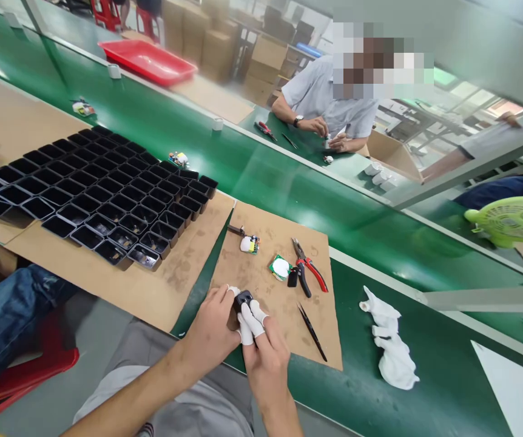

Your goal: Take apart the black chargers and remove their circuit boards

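Note:
My left hand [213, 321] and my right hand [264, 340] both grip a small black plastic housing [244, 298] over the cardboard's near edge. White finger cots cover several of my fingertips. My fingers partly hide the housing. Beyond it on the cardboard mat [270, 303] lie a small circuit board with white and yellow parts [249, 244] and a green board with a white round top [280, 267]. Red-and-black pliers [307, 267] rest to the right, jaws pointing away. Black tweezers [312, 332] lie nearer to me, right of my right hand.
Rows of open black plastic housings [107, 188] cover the cardboard at left. Crumpled white cloth gloves [391, 340] lie on the green bench at right. Across the belt [225, 158] a co-worker [329, 109] handles a small white part. A red tray [150, 62] and green fan [511, 221] stand farther off.

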The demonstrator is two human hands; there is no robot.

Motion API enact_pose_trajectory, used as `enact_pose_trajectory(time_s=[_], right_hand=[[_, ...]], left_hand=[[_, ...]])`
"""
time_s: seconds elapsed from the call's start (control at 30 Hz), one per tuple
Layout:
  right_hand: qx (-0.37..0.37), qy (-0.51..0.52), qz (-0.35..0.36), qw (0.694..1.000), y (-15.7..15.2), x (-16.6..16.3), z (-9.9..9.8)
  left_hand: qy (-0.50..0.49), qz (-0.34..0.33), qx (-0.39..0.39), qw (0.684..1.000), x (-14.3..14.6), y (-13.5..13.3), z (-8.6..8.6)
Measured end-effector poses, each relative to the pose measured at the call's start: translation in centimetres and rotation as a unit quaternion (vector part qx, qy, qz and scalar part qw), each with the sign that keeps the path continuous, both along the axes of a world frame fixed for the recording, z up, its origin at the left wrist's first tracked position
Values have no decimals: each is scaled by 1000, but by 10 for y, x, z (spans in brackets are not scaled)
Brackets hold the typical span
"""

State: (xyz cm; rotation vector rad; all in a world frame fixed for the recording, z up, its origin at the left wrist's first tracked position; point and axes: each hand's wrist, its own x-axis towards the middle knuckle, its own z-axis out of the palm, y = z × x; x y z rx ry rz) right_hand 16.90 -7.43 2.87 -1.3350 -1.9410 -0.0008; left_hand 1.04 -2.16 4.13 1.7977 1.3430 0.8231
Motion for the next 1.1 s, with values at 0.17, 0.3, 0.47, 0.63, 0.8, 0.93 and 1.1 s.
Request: enact_pose_trajectory(time_s=[0.17,0.3,0.47,0.63,0.8,0.93,1.1], right_hand=[[1,6,-22,1000,0,-8,-4],[11,6,-31,999,-7,-11,11],[3,6,-42,999,-8,-11,15],[-47,51,-41,997,-6,-7,-8],[-148,369,-168,902,4,-8,-3],[-207,706,-247,631,23,-10,24],[-210,818,-192,500,35,-11,45]], left_hand=[[-10,-12,1,1000,-3,4,-2],[-34,-19,31,999,-11,2,8],[-41,-35,61,997,-11,1,4],[-21,-67,12,997,-10,7,-16],[-74,-39,-68,994,-25,5,-13],[-102,-21,-135,985,-35,3,-10],[-82,-41,-86,992,-33,1,-19]])
